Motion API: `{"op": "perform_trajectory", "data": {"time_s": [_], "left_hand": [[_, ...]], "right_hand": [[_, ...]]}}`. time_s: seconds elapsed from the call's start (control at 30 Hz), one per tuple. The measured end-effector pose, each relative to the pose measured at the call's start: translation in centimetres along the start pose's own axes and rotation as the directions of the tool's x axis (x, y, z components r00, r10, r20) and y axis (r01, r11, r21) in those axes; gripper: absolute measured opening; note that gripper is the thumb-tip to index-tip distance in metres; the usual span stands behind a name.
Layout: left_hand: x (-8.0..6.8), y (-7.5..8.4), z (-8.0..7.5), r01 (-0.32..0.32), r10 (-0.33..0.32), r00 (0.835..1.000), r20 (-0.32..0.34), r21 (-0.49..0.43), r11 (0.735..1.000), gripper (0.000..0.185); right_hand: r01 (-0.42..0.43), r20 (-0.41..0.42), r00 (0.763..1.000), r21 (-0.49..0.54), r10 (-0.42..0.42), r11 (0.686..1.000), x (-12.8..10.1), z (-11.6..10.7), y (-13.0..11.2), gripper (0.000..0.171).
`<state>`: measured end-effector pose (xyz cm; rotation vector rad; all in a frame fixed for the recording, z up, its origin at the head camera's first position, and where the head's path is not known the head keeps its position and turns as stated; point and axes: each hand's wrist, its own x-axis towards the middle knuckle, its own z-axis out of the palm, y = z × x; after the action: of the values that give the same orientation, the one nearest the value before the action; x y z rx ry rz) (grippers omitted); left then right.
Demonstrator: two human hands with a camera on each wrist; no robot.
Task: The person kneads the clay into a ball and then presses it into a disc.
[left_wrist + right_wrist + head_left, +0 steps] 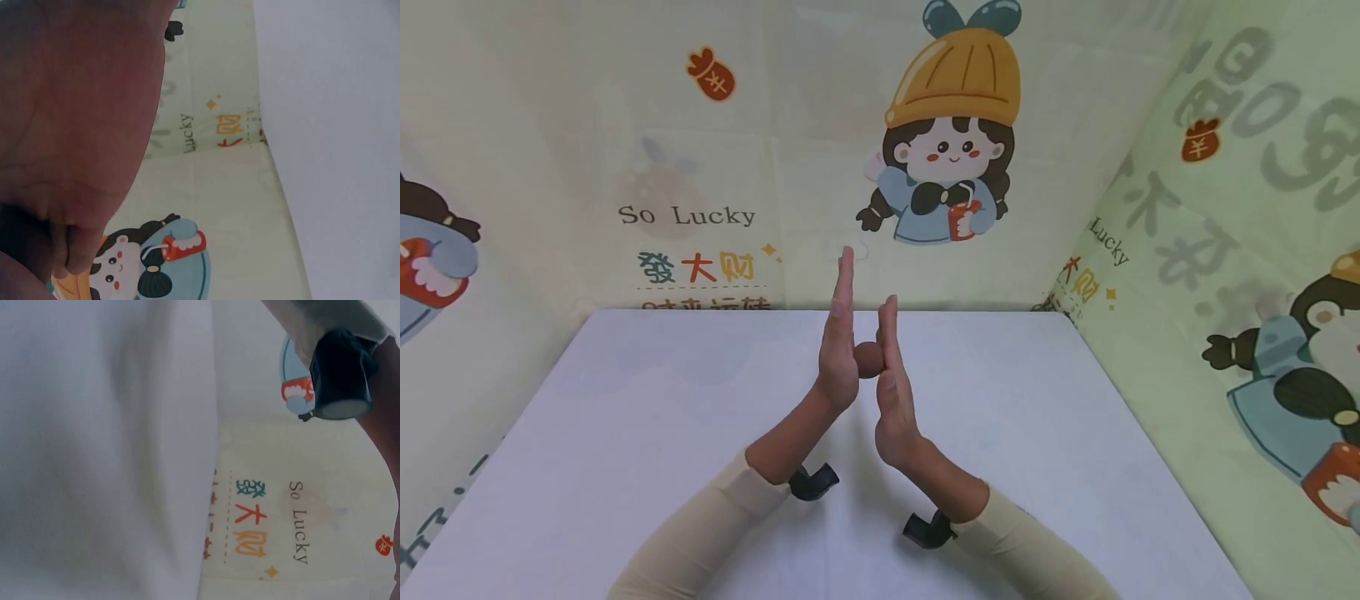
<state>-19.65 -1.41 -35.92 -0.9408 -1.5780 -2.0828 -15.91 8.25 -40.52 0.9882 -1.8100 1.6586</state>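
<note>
A small brown ball (869, 360) sits between the two palms, held up above the white table. My left hand (841, 350) stands upright with straight fingers, its palm against the ball's left side. From the other side the palm of my right hand (895, 396) presses on it, fingers also straight and pointing up, a little lower than the left ones. The left wrist view shows the left palm (75, 106) close up, with a dark, shadowed shape below it that is hard to make out. In the right wrist view the ball is out of sight.
The white table (700, 433) spreads beneath both arms. Patterned cloth walls (812, 150) with cartoon figures and lettering rise at the back and sides. A black wrist camera (814, 483) is on the left wrist, another black camera (927, 531) on the right.
</note>
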Motion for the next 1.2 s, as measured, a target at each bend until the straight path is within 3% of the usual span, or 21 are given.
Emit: {"op": "perform_trajectory", "data": {"time_s": [0.37, 0.63, 0.93, 1.2], "left_hand": [[1.6, -0.1, -1.6, -0.042, 0.045, 0.996, -0.078, 0.038, 0.998, 0.066], [1.8, -0.3, -2.2, -0.064, 0.067, 0.994, -0.092, 0.038, 0.997, 0.066], [1.0, -1.1, -1.9, 0.013, -0.014, 0.999, 0.034, 0.051, 0.999, 0.064], [-0.5, -2.0, -0.9, 0.044, -0.058, 0.985, 0.163, 0.084, 0.995, 0.063]], "right_hand": [[0.047, 0.042, 0.998, -0.012, -0.046, 0.999, -0.4, 0.9, -0.7, 0.083], [0.083, 0.056, 0.995, -0.047, -0.081, 0.995, -0.6, 1.3, -1.2, 0.084], [0.113, 0.026, 0.994, -0.081, -0.111, 0.990, -0.5, 1.2, -1.4, 0.086], [0.128, -0.039, 0.991, -0.078, -0.131, 0.989, 0.3, 0.6, -1.0, 0.086]]}}
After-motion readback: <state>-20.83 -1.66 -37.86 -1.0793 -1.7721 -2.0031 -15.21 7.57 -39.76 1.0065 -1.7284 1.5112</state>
